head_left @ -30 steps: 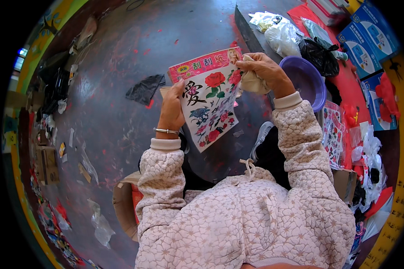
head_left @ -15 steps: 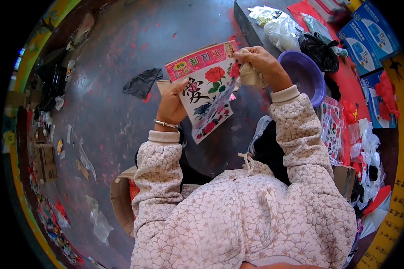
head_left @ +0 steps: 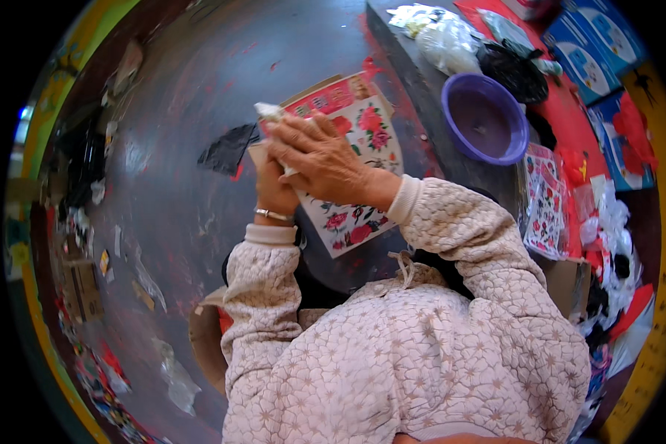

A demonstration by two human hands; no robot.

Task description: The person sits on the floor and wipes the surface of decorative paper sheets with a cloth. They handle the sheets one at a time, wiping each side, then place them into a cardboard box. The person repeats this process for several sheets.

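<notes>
A glossy sheet of rose pictures [head_left: 377, 140] with a pink top band is tilted in front of me. Cardboard shows behind its upper edge. My left hand [head_left: 272, 191] grips the sheet's left side, its fingers mostly covered by the other hand. Across the sheet's left part lies my right hand [head_left: 327, 159], pressing a pale cloth [head_left: 268, 111] against it. The cloth pokes out past the fingertips and below the palm; the rest of it is hidden.
A purple basin [head_left: 451, 122] holding some liquid stands on a low dark ledge to the right. Beyond it are plastic bags [head_left: 448, 44], blue boxes [head_left: 581, 63] and more rose sheets [head_left: 546, 203]. Black plastic [head_left: 226, 152] lies on the floor. An open carton [head_left: 206, 333] sits by my left elbow.
My right hand has moved left with the cloth, from the sheet's upper right corner to its left side. The sheet now lies flatter, its right part no longer curled.
</notes>
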